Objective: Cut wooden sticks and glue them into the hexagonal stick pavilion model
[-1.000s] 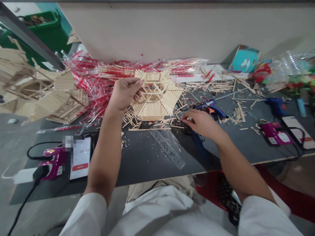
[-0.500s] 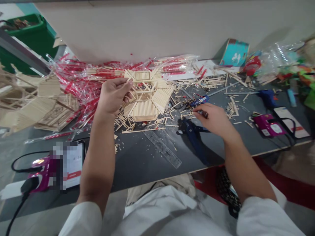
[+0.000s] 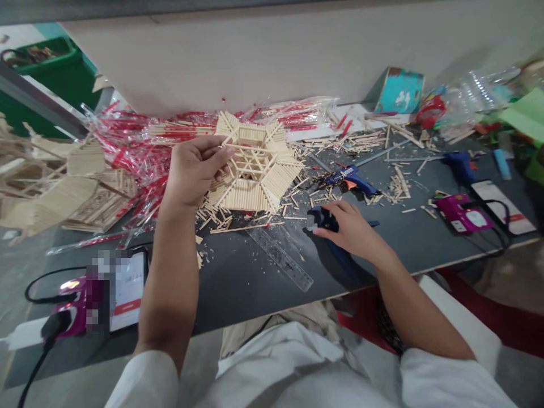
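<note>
My left hand (image 3: 193, 170) is closed on the left edge of a hexagonal stick model roof (image 3: 255, 170) and holds it tilted above the dark table (image 3: 238, 277). My right hand (image 3: 346, 226) is wrapped over a dark blue tool (image 3: 335, 241) lying on the table near its front edge. A blue glue gun (image 3: 352, 180) with an orange tip rests just beyond that hand among loose wooden sticks (image 3: 399, 184).
A clear ruler (image 3: 283, 258) lies between my arms. Red-and-clear stick wrappers (image 3: 136, 153) pile up at the back left, beside larger stick models (image 3: 63, 187). A phone (image 3: 123, 289) and purple device (image 3: 72, 297) sit front left; another purple device (image 3: 461, 218) and phone (image 3: 504, 207) sit right.
My right hand has drawn back from the small sticks near the glue gun and closed over the dark blue tool. The left hand has tilted the stick roof slightly.
</note>
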{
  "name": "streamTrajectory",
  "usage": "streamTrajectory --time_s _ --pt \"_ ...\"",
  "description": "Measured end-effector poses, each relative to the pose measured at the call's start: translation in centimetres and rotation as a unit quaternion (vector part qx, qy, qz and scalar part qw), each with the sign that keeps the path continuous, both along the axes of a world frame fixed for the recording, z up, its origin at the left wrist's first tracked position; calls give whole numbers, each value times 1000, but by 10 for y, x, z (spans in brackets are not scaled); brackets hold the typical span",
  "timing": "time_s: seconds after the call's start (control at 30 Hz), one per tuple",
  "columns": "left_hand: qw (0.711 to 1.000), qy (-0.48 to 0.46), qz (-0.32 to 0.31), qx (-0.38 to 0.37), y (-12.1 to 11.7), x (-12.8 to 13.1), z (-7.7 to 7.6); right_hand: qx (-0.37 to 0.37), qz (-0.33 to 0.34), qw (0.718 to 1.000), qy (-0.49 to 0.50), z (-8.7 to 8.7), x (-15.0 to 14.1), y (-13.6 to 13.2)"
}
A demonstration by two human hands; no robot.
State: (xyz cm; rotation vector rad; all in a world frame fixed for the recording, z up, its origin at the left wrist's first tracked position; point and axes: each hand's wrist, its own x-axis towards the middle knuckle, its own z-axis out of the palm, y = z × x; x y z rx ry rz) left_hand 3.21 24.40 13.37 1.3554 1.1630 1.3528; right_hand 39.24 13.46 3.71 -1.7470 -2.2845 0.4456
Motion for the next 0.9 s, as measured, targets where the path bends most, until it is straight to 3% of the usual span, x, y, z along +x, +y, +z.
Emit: streamTrajectory --time_s 0.2,0.43,0.53,0.63,0.73,0.9 --pt "1000 7 -2 -4 -6 -1 5 -24 3 1000 -2 -6 14 -29" --pt "1000 -8 10 -11 -7 -1 3 -12 29 999 11 1 36 -32" --pt "1000 6 7 -9 -8 2 4 -21 48 999 12 9 46 -20" --pt "1000 20 -12 10 -14 7 9 2 5 1000 23 12 44 6" --pt "998 28 -37 37 -21 10 14 57 -30 996 -66 8 30 31" --pt "996 45 -74 24 -31 9 21 19 -33 987 -158 3 13 47"
